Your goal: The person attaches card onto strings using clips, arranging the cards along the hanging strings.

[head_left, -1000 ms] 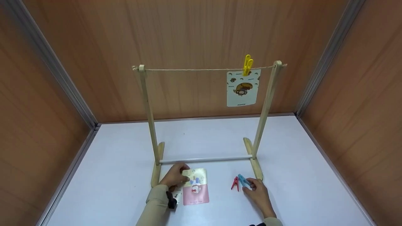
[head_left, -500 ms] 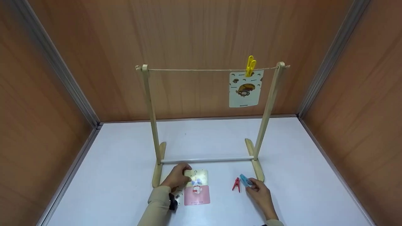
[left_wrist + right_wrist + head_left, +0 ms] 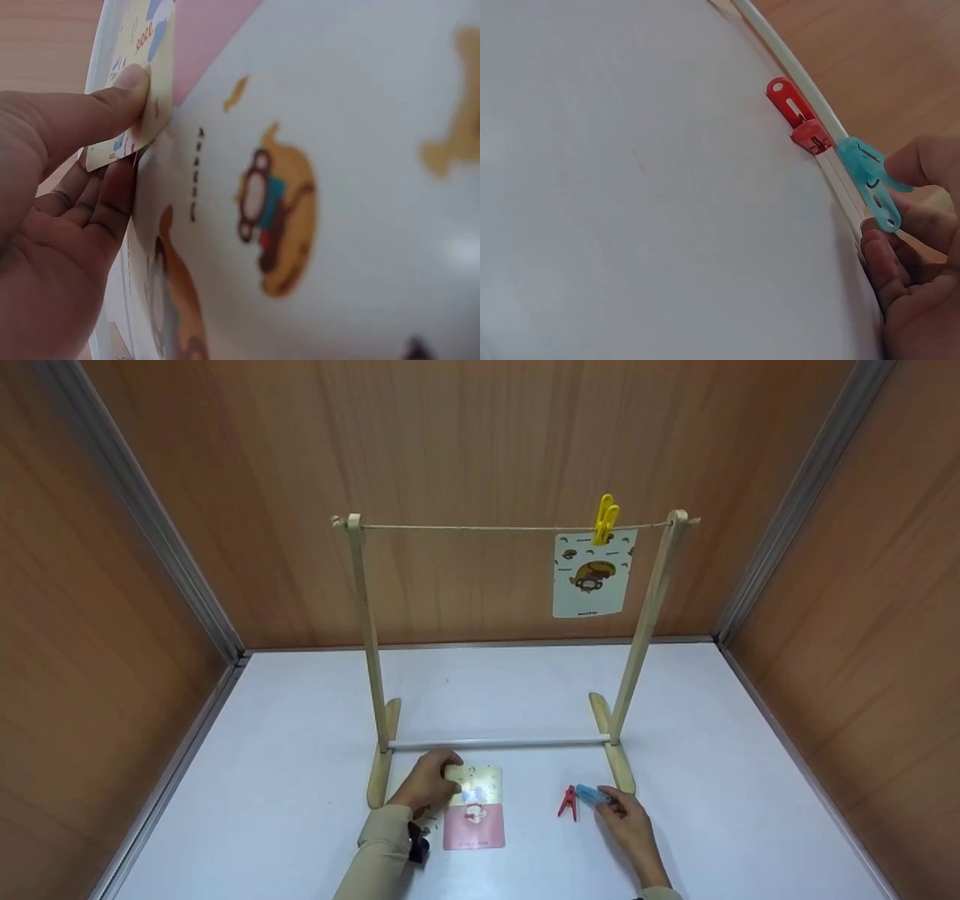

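My left hand [image 3: 427,781] pinches the upper left edge of a yellow-and-pink card [image 3: 474,825]. In the left wrist view the thumb presses the yellow part [image 3: 161,97] with fingers behind it. A white card with monkey prints [image 3: 360,187] lies beside it, mostly covered by my wrist in the head view. My right hand [image 3: 628,821] pinches a light blue clothespin [image 3: 590,794] between thumb and fingers, its nose pointing left. Just left of that clothespin is a red clothespin [image 3: 568,802] on the white table.
Behind the hands stands a wooden frame [image 3: 645,637] with a string [image 3: 480,528] across its top. A yellow clothespin [image 3: 604,521] holds a white monkey card [image 3: 589,592] at the string's right end. A white rod [image 3: 495,743] joins the feet. Wood-grain panels enclose the table [image 3: 300,712].
The blue clothespin has tilted from slanting up-left to nearly level in my right hand. My left hand keeps its grip on the card. The whole head view has shifted slightly.
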A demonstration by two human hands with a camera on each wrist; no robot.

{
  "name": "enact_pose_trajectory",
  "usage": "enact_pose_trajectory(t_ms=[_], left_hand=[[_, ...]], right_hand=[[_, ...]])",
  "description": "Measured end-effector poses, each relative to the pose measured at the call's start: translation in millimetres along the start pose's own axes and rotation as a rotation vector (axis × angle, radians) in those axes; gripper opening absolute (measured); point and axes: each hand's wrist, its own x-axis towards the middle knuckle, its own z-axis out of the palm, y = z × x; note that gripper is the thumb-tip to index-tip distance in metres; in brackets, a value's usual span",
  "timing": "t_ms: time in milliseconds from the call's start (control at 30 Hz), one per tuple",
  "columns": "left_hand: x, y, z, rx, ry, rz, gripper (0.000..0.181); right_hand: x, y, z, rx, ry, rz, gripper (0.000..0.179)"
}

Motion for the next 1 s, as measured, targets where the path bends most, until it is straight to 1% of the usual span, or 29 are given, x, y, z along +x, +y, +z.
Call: enact_pose_trajectory(t_ms=[100, 267, 400, 533, 667, 800, 1000], left_hand=[[0.2, -0.2, -1.7, -0.017, -0.003, 0.014, 0.035], [0.4, -4.1, -4.3, -0.073, -0.012, 0.023, 0.037], [1.3, -7.0, -5.7, -0.081, -0.02, 0.032, 0.037], [1.7, -5.7, -6.8, -0.081, -0.019, 0.033, 0.037], [1.5, -4.3, -7.6, -0.095, -0.007, -0.009, 0.037], [0.2, -2.1, -9.1, -0.138, -0.002, -0.054, 0.038], [-2.1, 1.6, -9.8, -0.277, -0.012, -0.094, 0.036]], right_hand=[[1.0, -0.7, -1.5, 0.017, -0.006, 0.016, 0.039], [1.4, -1.6, -1.9, 0.054, -0.014, 0.031, 0.04], [1.1, -0.4, -1.3, 0.084, -0.006, 0.029, 0.04], [1.5, -0.4, -2.0, 0.091, -0.005, 0.018, 0.042], [2.4, -1.1, -4.2, 0.103, -0.016, 0.026, 0.043], [3.1, -1.2, -6.3, 0.135, -0.029, 0.059, 0.044], [3.2, -1.4, -7.2, 0.172, -0.038, 0.1, 0.053]])
